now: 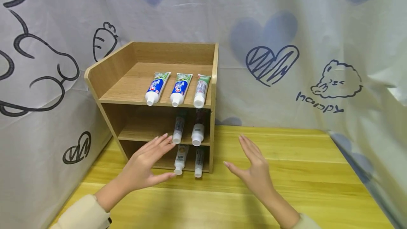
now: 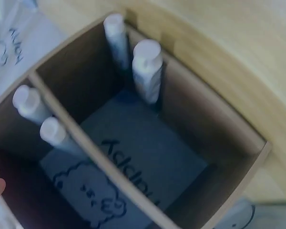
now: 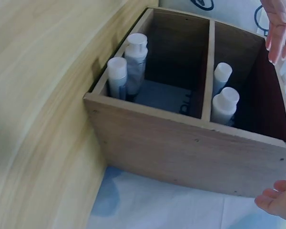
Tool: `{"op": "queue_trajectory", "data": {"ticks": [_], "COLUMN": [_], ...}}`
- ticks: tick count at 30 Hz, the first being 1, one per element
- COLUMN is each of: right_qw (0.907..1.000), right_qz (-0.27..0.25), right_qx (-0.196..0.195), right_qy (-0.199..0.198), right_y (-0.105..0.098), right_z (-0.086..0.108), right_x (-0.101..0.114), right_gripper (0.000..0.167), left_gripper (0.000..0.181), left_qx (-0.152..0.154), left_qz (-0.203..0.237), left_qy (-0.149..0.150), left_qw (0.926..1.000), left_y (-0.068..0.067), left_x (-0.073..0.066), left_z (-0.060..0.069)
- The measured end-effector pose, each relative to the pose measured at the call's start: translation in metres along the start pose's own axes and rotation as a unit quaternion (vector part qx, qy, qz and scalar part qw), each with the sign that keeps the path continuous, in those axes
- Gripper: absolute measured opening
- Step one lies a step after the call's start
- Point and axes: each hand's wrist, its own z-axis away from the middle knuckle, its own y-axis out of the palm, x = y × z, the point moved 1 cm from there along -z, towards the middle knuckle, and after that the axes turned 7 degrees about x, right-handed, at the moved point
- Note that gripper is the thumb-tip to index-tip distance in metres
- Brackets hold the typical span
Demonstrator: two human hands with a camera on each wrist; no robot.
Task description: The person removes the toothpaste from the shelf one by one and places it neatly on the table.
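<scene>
Both hands hover in front of a wooden three-level shelf (image 1: 119, 84), apart from each other. My left hand (image 1: 146, 163) is held before the lower levels, fingers straight and thumb spread, holding nothing. Right of the shelf, my right hand (image 1: 254, 170) has its fingers extended and its thumb apart, also holding nothing. Two blue-and-green Crest toothpaste tubes (image 1: 181, 87) and a white-and-green toothpaste tube (image 1: 201, 88) lie on the top level, caps forward. The middle level holds two tubes (image 1: 198, 133), the bottom two more (image 1: 181, 156); their caps show clearly in the right wrist view.
The shelf stands on a yellow wood-grain table (image 1: 286, 172), towards its left side. Behind and beside it hangs a pale curtain (image 1: 229, 20) with drawn hearts and cartoon figures. In the right wrist view, the shelf's side panel (image 3: 190, 148) faces the camera.
</scene>
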Motion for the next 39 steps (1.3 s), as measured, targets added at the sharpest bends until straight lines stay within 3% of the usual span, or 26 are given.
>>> {"op": "queue_trajectory", "data": {"ticks": [3, 9, 15, 20, 33, 39], "right_qw": [0.9997, 0.9984, 0.9963, 0.9947, 0.9875, 0.9852], "right_qz": [-0.013, -0.035, -0.062, -0.078, -0.107, -0.119], "right_qx": [-0.019, -0.041, -0.058, -0.067, -0.116, -0.123], "right_qy": [-0.012, -0.014, -0.003, 0.003, 0.009, 0.012], "right_y": [0.003, 0.008, 0.01, 0.012, 0.023, 0.029], "right_z": [-0.005, -0.015, -0.029, -0.043, -0.075, -0.084], "right_x": [0.003, 0.008, 0.018, 0.03, 0.058, 0.064], "right_gripper": [0.072, 0.063, 0.062, 0.059, 0.049, 0.048], "left_gripper": [0.067, 0.064, 0.068, 0.071, 0.078, 0.054], "left_qx": [-0.015, -0.076, -0.112, -0.148, -0.213, -0.227], "left_qz": [0.008, -0.003, -0.019, -0.009, -0.034, -0.037], "left_qy": [-0.009, -0.016, -0.066, -0.114, -0.183, -0.22], "left_qw": [0.9998, 0.997, 0.9914, 0.9824, 0.9592, 0.9482], "left_y": [-0.013, -0.037, -0.06, -0.075, -0.111, -0.126], "left_x": [0.006, 0.016, 0.026, 0.034, 0.064, 0.077], "left_z": [-0.005, -0.016, -0.023, -0.029, -0.042, -0.043]}}
